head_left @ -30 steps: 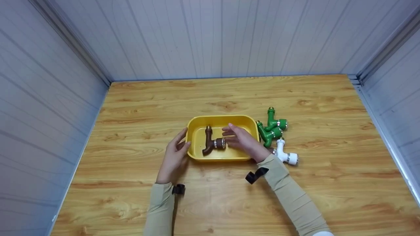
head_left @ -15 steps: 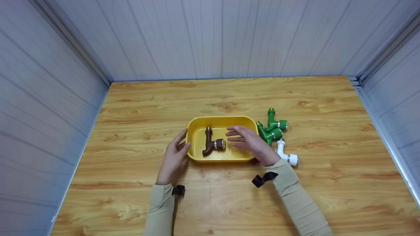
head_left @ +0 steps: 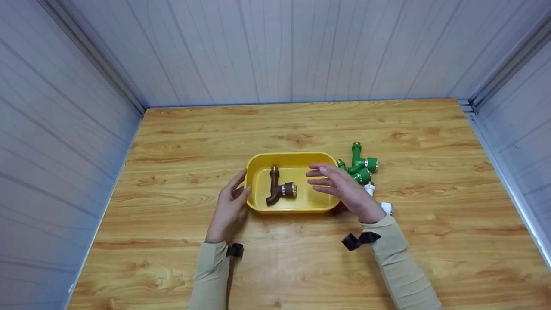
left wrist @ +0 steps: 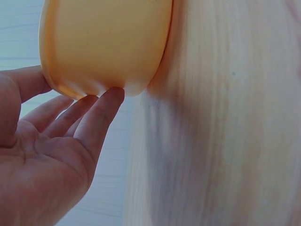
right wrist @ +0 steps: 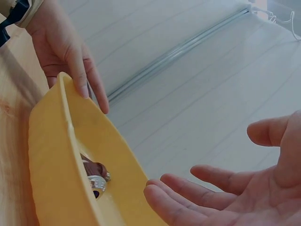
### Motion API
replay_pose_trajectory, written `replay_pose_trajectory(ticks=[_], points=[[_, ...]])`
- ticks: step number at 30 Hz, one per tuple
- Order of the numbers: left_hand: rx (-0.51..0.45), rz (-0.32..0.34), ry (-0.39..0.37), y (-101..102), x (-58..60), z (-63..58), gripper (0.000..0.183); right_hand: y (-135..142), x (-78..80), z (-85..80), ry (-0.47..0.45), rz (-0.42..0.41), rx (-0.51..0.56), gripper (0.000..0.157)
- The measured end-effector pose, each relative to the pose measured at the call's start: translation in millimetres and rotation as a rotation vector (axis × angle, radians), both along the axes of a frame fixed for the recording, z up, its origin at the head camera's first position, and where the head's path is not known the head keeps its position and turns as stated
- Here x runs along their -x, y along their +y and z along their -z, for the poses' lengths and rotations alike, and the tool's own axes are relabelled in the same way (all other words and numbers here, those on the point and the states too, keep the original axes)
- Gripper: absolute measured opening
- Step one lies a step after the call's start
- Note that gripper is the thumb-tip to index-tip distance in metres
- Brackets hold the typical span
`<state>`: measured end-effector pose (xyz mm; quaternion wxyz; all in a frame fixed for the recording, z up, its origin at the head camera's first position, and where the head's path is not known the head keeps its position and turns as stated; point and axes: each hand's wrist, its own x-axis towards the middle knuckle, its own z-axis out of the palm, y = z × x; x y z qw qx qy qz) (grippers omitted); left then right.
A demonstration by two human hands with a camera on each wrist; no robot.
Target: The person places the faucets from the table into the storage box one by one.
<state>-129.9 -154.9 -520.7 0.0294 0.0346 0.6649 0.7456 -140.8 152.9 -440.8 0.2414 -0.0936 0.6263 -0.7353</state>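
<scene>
Reaching in from the lower edge in tan sleeves (head_left: 209, 275), with black straps (head_left: 360, 241) at the wrists. Pinching the left end of the yellow tray (head_left: 292, 159) with the left hand (head_left: 227, 209): only gently bent, with fingertips against the outside of the end and one digit lapping over the rim. Hanging over the tray's right end with the right hand (head_left: 346, 187): open, gaps between the fingers, thumb well apart in the right wrist view, gripping nothing. Lying on the tray's floor, left of the middle: a brown tap (head_left: 277, 190), with knob toward the right hand and just apart from those fingertips as seen from above. Right of the tray, partly hidden behind the right hand and wrist: a white tap (head_left: 386, 208). Farther: two green taps (head_left: 360, 162), close together. Under everything, a wood-grained table (head_left: 172, 193); beyond, pale panels (head_left: 267, 51).
</scene>
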Motion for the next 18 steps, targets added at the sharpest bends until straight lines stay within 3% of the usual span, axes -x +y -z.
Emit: replay_pose_trajectory(ticks=[11,18], points=[[-0.003,-0.005,-0.001,-0.8,-0.8,0.5,0.053,18.0,-8.4,-8.4,0.037,0.008,0.008,0.053],[0.030,0.017,0.038,-2.5,-1.0,2.1,0.053,34.3,-16.1,-13.2,0.062,0.053,0.033,0.048]])
